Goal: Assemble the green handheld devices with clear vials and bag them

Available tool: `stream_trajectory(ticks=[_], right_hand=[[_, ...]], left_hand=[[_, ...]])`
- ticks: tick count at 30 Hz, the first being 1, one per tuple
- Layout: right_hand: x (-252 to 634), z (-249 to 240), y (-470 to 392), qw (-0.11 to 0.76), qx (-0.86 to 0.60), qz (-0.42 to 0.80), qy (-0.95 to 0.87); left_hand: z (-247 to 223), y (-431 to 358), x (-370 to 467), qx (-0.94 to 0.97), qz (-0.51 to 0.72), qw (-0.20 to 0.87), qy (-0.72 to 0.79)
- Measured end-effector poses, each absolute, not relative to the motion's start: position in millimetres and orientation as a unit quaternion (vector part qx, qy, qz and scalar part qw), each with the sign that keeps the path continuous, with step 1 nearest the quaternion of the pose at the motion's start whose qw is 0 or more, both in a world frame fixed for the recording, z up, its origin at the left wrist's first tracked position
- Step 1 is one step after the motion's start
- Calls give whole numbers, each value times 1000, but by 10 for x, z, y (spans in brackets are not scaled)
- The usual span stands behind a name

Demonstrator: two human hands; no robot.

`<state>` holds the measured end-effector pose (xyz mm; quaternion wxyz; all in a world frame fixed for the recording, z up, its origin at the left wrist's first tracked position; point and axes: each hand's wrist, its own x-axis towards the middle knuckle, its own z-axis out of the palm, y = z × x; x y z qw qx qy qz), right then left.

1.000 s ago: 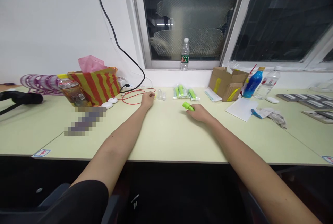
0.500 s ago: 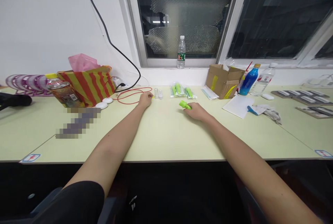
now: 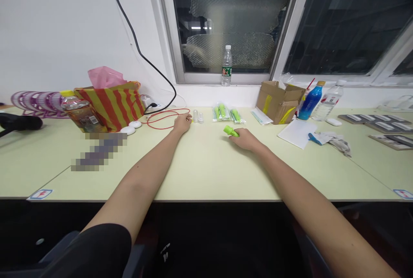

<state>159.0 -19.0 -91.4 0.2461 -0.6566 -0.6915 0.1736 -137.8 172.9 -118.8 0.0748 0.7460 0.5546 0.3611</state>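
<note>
My right hand (image 3: 244, 139) is wrapped round a bright green plastic tube with a wider end (image 3: 230, 131), held just over the table. Farther left, my left hand (image 3: 183, 123) rests at the table with its fingers curled in. A tiny yellow bit shows by its fingertips, too small to name; whether it is gripped I cannot tell. Just right of those fingertips stand two small clear plastic caps (image 3: 195, 116). Behind my right hand lie clear packets (image 3: 222, 112) with similar green pieces inside, one packet (image 3: 237, 116) a little apart.
A red cable (image 3: 158, 119) loops beside my left hand, near white round pieces (image 3: 128, 130), a striped bag (image 3: 112, 108) and a tea bottle (image 3: 82, 112). To the right are a cardboard box (image 3: 279, 101), white paper (image 3: 295, 132), a glove (image 3: 335, 141) and bottles (image 3: 311, 100).
The view has shifted slightly. My left hand has turned a little beside the clear caps, its fingers still curled. My right hand keeps the green tube in nearly the same place.
</note>
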Motion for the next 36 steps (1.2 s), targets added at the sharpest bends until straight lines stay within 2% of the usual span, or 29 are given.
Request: stream_trajectory(ticks=[11, 16, 20, 28, 33, 36], right_hand=[[1595, -927, -191, 242, -651, 169, -699], [1584, -923, -200, 247, -660, 153, -693], [1576, -913, -198, 254, -658, 142, -695], [1577, -935, -166, 243, -595, 120, -757], [1569, -941, -165, 224, -583, 101, -774], [1583, -926, -179, 215, -574, 114, -781]], left_hand=[[-1172, 1626, -1381, 733, 376, 64, 564], [-1079, 1299, -1321, 691, 423, 5, 586], [-1040, 918, -1111, 714, 437, 24, 546], [-977, 318, -503, 857, 371, 93, 344], [-924, 231, -523, 900, 271, 147, 309], [-945, 226, -551, 910, 234, 135, 314]])
